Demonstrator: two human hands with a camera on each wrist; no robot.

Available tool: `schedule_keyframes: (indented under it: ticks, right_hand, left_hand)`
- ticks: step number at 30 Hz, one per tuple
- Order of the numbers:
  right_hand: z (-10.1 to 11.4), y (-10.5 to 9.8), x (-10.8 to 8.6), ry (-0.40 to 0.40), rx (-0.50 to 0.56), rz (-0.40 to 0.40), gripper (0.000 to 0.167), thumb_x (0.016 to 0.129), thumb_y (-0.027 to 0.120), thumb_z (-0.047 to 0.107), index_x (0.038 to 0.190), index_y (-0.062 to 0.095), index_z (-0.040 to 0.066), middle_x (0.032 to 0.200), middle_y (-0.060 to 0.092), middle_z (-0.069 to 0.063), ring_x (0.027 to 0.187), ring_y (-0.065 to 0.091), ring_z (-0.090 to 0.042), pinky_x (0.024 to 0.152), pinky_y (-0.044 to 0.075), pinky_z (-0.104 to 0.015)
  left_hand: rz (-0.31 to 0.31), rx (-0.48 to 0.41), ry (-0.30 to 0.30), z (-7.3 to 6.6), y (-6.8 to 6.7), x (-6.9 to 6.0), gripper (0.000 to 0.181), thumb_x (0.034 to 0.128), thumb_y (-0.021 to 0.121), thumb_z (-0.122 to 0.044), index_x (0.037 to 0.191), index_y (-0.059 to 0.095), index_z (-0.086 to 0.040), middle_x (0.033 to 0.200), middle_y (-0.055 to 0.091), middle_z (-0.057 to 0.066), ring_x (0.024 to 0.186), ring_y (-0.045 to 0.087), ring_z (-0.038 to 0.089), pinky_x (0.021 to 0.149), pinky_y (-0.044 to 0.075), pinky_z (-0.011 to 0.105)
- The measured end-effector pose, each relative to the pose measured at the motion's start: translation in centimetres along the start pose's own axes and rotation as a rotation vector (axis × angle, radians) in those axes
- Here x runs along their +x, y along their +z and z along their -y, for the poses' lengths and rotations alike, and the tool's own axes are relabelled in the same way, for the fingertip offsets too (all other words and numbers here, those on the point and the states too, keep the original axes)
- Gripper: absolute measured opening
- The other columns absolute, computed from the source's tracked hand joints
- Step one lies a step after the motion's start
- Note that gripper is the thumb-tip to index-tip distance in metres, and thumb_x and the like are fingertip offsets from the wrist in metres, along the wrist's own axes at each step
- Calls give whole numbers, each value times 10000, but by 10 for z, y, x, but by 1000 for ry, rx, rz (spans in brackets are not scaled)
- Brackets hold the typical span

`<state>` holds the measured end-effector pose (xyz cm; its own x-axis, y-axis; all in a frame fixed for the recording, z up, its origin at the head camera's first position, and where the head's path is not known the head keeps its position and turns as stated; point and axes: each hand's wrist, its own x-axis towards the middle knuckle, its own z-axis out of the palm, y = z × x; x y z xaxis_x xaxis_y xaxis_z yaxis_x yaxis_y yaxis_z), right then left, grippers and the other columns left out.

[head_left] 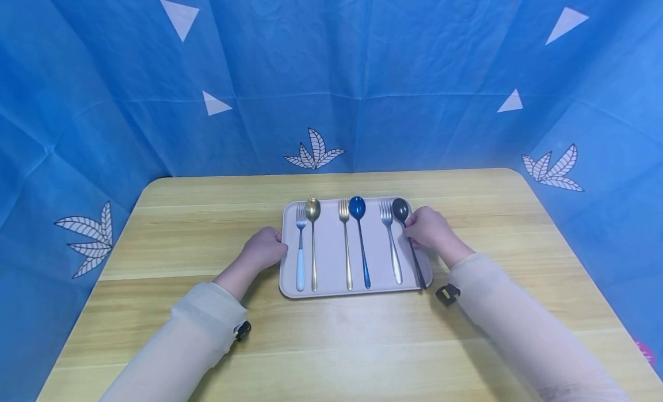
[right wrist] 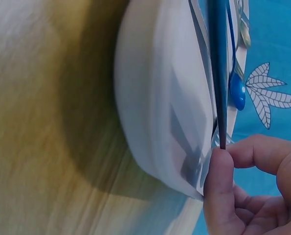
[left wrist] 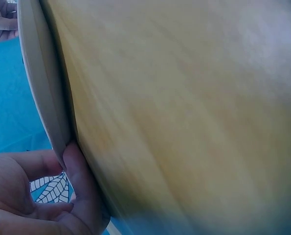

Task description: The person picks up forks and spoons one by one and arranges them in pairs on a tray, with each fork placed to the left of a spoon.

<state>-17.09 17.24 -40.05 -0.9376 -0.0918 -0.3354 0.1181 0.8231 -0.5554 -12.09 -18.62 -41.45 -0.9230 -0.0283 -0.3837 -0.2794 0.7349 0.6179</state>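
A pale pinkish-grey rectangular tray (head_left: 328, 258) lies on the wooden table with forks and spoons on it. My left hand (head_left: 263, 249) pinches its left rim between thumb and finger, as the left wrist view confirms. At the tray's right side my right hand (head_left: 429, 228) pinches the handle of a black spoon (head_left: 400, 209). Left of that spoon is a silver fork (head_left: 387, 213). A blue spoon (head_left: 357, 208) and a gold fork (head_left: 344, 210) lie mid-tray. Toward the left are a gold spoon (head_left: 313, 209) and a fork with a light blue handle (head_left: 300, 269).
The light wooden table (head_left: 342, 344) extends around the tray on all sides. Behind and beside it hangs a blue cloth (head_left: 290, 62) printed with white triangles and leaves. A small black device (head_left: 448, 294) sits at the right cuff, another (head_left: 242, 331) at the left.
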Motion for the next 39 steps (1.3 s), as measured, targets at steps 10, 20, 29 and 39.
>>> schedule_keyframes:
  ticks: [10, 20, 29, 39]
  right_hand:
    - [1, 6, 1, -13, -58, -39, 190, 844, 680, 96, 677, 589, 109, 614, 612, -19, 557, 586, -123, 570, 490, -270]
    - [2, 7, 2, -20, -88, -55, 258, 847, 662, 93, 624, 537, 127, 560, 565, 4, 516, 557, -117, 534, 476, -265]
    - [5, 8, 3, -42, -127, -78, 373, 844, 646, 75, 552, 427, 148, 501, 391, 48, 488, 443, -118, 501, 417, -261]
    - [8, 11, 6, -14, -145, -88, 382, 859, 627, 71, 556, 406, 147, 502, 315, 61, 479, 391, -110, 493, 394, -264]
  left_hand:
    - [-1, 24, 6, 0, -1, -1, 61, 760, 505, -34, 740, 466, -77, 744, 459, 64, 651, 455, 222, 561, 370, 317]
    - [-7, 34, 15, 0, -1, -1, 50, 764, 503, -35, 765, 468, -70, 747, 456, 67, 659, 457, 225, 562, 368, 318]
    - [-2, 25, 8, -1, -1, -1, 42, 771, 506, -34, 782, 474, -58, 748, 461, 70, 654, 456, 223, 553, 370, 313]
    - [0, 20, 4, 0, 0, 0, 53, 769, 507, -34, 772, 463, -64, 743, 455, 68, 643, 445, 217, 549, 371, 315]
